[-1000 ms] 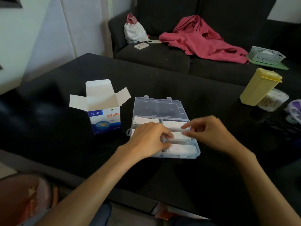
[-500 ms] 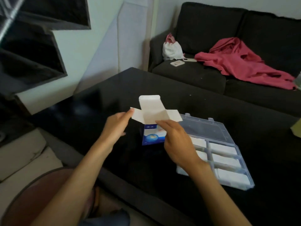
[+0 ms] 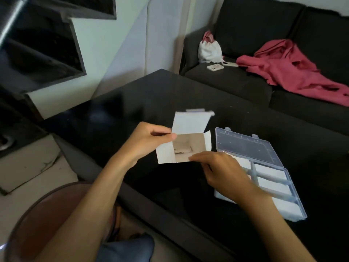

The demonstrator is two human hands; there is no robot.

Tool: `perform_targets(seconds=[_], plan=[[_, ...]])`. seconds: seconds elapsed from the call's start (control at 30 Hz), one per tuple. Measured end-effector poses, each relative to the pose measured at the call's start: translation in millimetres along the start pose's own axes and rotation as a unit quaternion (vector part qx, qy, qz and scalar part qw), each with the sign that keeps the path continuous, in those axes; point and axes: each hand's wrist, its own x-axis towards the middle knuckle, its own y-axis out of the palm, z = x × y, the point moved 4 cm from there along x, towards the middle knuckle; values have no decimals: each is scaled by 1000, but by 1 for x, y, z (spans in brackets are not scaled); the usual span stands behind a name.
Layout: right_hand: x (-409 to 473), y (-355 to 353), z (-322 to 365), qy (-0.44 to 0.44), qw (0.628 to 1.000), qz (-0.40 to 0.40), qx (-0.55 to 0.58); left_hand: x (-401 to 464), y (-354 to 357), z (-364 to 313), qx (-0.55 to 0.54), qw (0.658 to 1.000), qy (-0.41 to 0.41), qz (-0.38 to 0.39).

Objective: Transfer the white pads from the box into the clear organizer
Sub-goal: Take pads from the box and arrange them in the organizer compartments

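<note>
We can read no text, label, brand or number anywhere: the box [image 3: 188,146] turns only its blank white flaps and plain brown inside toward us, and the clear organizer [image 3: 264,167] bears no legible marking.

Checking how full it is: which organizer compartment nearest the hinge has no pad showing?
None I can confirm. In the clear organizer, the right column's three compartments each show a white pad; the right hand hides the left column.
</note>
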Motion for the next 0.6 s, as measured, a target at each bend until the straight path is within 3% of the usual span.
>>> perform_targets(seconds=[0.13, 0.17, 0.3, 0.43, 0.6], plan=[[6, -10, 21, -38, 985, -146, -79, 1, 1, 0, -15, 1000, -10, -9], [11, -9, 25, -41, 985, -150, -71, 1, 3, -2, -14, 1000, -6, -2], [39, 10, 17, 37, 999, 10, 6, 2, 9, -7, -1, 1000, 0, 7], [62, 29, 5, 75, 987, 141, -24, 4, 11, -6, 17, 1000, -7, 6], [87, 40, -2, 113, 975, 187, -47, 6, 14, -6, 16, 1000, -12, 6]])
